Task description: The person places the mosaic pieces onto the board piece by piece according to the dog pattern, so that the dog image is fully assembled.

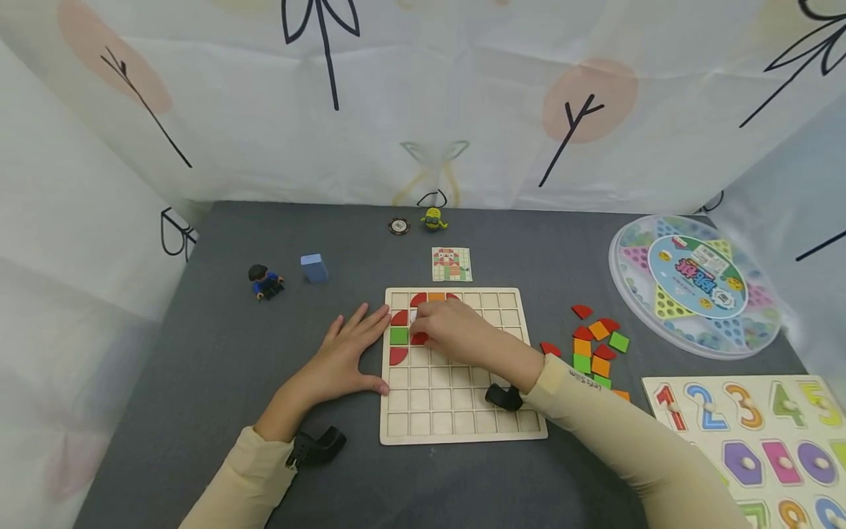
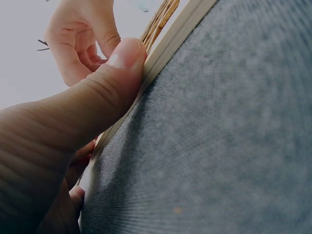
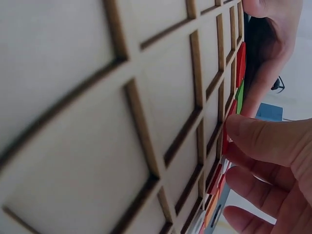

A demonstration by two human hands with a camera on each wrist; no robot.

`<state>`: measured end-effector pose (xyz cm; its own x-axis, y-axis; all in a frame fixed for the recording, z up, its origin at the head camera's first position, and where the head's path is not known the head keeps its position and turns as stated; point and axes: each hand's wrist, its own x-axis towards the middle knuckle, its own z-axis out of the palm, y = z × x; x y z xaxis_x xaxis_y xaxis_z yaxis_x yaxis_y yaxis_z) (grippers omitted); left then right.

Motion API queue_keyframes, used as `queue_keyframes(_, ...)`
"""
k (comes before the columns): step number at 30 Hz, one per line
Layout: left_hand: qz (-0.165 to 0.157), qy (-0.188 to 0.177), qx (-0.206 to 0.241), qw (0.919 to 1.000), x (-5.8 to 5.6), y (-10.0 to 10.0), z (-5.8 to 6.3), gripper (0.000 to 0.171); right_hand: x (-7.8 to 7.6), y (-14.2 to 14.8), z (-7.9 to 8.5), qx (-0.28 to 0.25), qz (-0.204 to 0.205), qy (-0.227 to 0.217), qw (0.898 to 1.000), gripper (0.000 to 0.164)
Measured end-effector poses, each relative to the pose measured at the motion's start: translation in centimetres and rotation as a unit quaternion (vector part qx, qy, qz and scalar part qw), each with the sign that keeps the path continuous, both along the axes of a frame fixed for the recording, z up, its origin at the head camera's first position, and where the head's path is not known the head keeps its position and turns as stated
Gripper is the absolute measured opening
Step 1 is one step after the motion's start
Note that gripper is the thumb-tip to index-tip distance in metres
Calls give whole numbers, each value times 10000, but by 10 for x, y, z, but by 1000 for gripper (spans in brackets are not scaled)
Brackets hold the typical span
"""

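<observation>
A square wooden grid board [image 1: 456, 400] lies on the grey table. My left hand [image 1: 344, 356] is spread at its left edge, with the thumb [image 2: 124, 56] pressing the board's side. Over the upper left cells, my right hand [image 1: 456, 330] pinches a red tile with a curved edge [image 1: 419, 339] between thumb and fingers; the fingers partly hide it. Left of this tile, a green square tile [image 1: 399, 336] sits between red curved tiles [image 1: 399, 356] in the first column. An orange tile [image 1: 436, 297] and more red ones are in the top row, partly covered.
Loose red, orange and green tiles [image 1: 582, 364] lie right of the board. Behind it is a pattern card [image 1: 452, 264]. A round game box [image 1: 628, 323] and number puzzle [image 1: 710, 455] are at right; a blue block [image 1: 314, 268], toy figure [image 1: 266, 283], chip [image 1: 399, 226] and yellow figurine [image 1: 433, 219] stand farther back.
</observation>
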<state>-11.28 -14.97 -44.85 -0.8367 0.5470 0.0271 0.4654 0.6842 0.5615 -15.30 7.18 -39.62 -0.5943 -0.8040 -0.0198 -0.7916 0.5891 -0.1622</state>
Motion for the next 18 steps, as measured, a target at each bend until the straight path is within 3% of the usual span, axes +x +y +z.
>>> queue_keyframes(12, 8, -51, -12, 10000, 0, 1, 4, 106, 0, 4, -2, -340, -47, -52, 9994, 23)
queue_keyframes(18, 28, -78, -9, 10000, 1, 1, 2, 107, -1, 27, 13, -548, -340, -120, 9978, 24)
